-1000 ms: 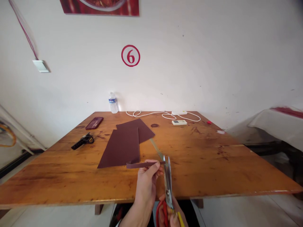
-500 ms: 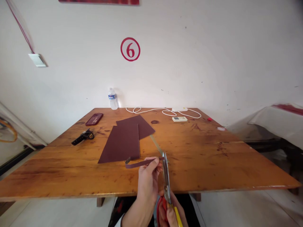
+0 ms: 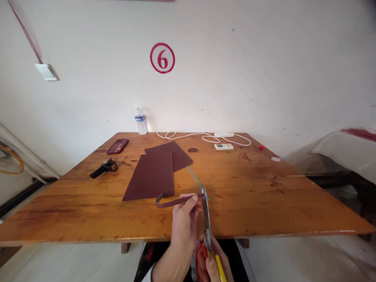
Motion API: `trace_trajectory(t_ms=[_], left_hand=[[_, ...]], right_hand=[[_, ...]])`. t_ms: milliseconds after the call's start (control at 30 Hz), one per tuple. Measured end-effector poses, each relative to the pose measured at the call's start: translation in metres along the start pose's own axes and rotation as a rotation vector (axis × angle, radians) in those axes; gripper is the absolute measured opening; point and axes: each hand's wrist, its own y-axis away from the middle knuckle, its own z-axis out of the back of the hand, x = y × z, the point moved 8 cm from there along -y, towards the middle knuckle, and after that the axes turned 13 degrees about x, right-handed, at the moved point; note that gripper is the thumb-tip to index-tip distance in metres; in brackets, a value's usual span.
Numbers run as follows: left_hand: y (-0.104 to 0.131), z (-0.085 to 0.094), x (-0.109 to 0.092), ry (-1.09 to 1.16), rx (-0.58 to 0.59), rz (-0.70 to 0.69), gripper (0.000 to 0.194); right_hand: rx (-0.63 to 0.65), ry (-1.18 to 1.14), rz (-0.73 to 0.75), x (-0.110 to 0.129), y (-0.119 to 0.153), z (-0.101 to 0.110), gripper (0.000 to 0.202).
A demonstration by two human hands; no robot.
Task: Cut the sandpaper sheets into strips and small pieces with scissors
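My left hand (image 3: 185, 219) pinches a narrow dark maroon strip (image 3: 172, 202) between thumb and fingers. The strip's left end curls up over the table, and its right end reaches the blades of the scissors (image 3: 206, 215). My right hand (image 3: 214, 264) is closed round the scissors' handles, one red and one yellow, at the table's front edge. The blades point away from me, slightly apart near the tips. Beyond my left hand lie two overlapping maroon sheets (image 3: 151, 176), which look like leather. A thin pale ruler-like strip (image 3: 194, 177) runs from under the sheets toward the blades.
On the wooden table (image 3: 264, 203), a black strap-like item (image 3: 103, 169) and a maroon phone (image 3: 118, 146) lie at left. Along the back are a water bottle (image 3: 140, 121), a white cable with a power strip (image 3: 223, 134), and a white remote-like device (image 3: 223, 147). The wall stands behind.
The view has tilted down slightly. The scissor blades look a little closer together; the strip and both hands have hardly moved.
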Motion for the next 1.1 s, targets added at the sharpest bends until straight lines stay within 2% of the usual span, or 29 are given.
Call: trace_trajectory(t_ms=[167,300,500,767,967,1100], left_hand=[[0.002,0.0,0.002,0.012,0.002,0.002,0.023],[0.003,0.003,0.004,0.035,-0.026,-0.004,0.025],[0.001,0.004,0.007,0.077,-0.054,0.006,0.028],[0.001,0.006,0.008,0.09,-0.061,0.006,0.029],[0.003,0.006,0.01,0.132,-0.065,0.011,0.029],[0.003,0.006,0.012,0.148,-0.069,0.007,0.027]], right_hand=[[-0.094,-0.033,0.09,-0.021,-0.007,0.018,0.06],[-0.05,-0.031,0.072,-0.031,-0.007,0.018,0.056],[-0.02,-0.041,0.11,-0.019,-0.004,0.01,0.058],[-0.041,-0.121,0.158,-0.02,-0.013,0.006,0.051],[0.024,-0.109,0.053,-0.011,-0.005,0.002,0.051],[0.031,-0.038,0.052,-0.002,0.001,-0.004,0.055]])
